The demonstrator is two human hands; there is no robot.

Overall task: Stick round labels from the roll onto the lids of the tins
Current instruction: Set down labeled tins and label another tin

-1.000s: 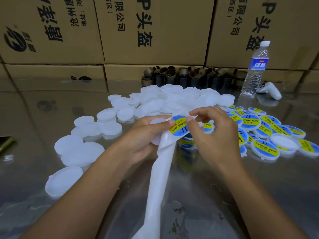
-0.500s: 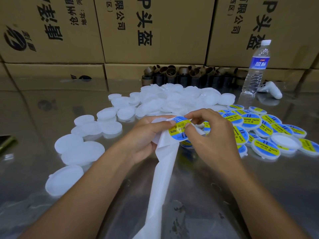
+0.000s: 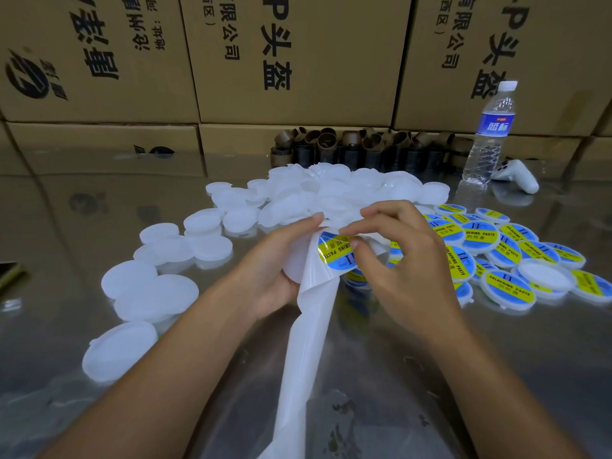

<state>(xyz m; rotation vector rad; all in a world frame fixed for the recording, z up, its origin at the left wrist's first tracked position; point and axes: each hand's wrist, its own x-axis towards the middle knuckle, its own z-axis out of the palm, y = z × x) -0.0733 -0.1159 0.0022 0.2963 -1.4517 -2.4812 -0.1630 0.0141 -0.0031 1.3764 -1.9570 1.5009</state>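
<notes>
Round label (image 3: 332,253) on white backing strip (image 3: 304,342) at head view's centre, left hand (image 3: 265,279) gripping strip and plain lid (image 3: 293,265), right hand (image 3: 407,270) pinching label's edge, unlabelled lids (image 3: 155,286) at 9 o'clock, labelled tins (image 3: 506,288) at 3 o'clock

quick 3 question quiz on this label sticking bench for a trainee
1. True or false: the labelled lids lie to the right of both hands.
2. What do the fingers of the right hand pinch? A) the round label B) the water bottle C) a cardboard box
3. Which hand holds the white strip?
Key: 1 true; 2 A; 3 the left hand.
</notes>
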